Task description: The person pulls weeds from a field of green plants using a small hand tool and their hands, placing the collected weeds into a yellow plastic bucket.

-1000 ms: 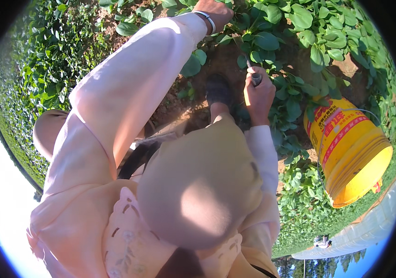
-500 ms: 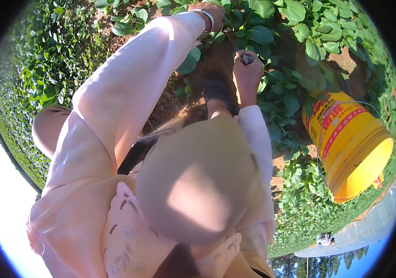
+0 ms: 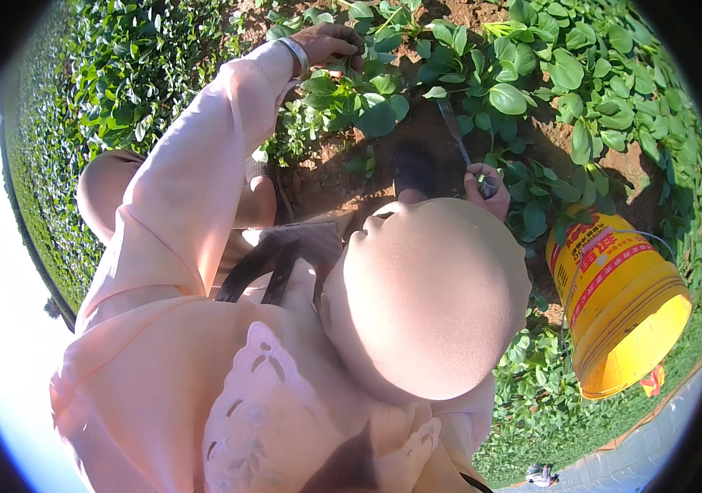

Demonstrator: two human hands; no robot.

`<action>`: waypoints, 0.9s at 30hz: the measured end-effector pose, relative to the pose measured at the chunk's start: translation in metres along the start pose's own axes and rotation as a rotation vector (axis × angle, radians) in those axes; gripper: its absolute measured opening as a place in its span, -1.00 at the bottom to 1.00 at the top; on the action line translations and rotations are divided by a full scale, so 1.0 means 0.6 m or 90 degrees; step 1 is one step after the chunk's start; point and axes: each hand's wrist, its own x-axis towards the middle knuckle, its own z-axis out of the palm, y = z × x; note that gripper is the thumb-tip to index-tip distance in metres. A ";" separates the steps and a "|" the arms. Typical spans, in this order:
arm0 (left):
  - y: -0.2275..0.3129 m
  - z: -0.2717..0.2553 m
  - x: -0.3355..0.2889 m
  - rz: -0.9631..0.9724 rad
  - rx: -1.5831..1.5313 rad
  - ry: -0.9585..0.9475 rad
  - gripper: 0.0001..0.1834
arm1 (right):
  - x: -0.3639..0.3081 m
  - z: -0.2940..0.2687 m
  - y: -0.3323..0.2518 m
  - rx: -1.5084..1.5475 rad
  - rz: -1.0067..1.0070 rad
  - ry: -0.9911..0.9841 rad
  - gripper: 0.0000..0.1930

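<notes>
My left hand (image 3: 330, 43), with a pale bracelet at the wrist, is over low greenery at the upper middle. Its fingers are bent around a leafy green plant (image 3: 337, 62), partly hidden beneath them. Broad leaves (image 3: 377, 117) spread just below and to the right of that hand. To the right, my right hand (image 3: 489, 191) grips a knife by its dark handle. The knife's long narrow blade (image 3: 452, 125) points up and away, its tip beside the base of leafy green plants (image 3: 482, 82).
A yellow bucket (image 3: 614, 283) with red printed bands lies tipped on the right, its mouth toward me. Dense leafy greens (image 3: 589, 66) fill the upper right, and smaller-leaved plants (image 3: 121, 82) the left. My bent knees (image 3: 425, 296) and a dark shoe (image 3: 414, 168) stand over brown soil (image 3: 326, 177).
My left hand has moved left, away from the knife, onto the lower greenery. My right hand has drawn back toward me and to the right, baring the blade. The view has shifted a little.
</notes>
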 end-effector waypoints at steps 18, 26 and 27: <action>0.526 0.414 -0.136 0.748 0.309 -0.067 -0.75 | -0.052 0.013 -0.078 -0.004 -0.136 0.125 -0.91; 0.251 0.084 0.047 0.487 0.752 0.318 -0.72 | -0.045 -0.043 -0.004 0.138 -0.073 0.022 -0.91; 0.174 0.035 0.063 0.350 0.805 0.331 -0.71 | -0.032 -0.035 -0.007 0.108 -0.085 0.014 -0.91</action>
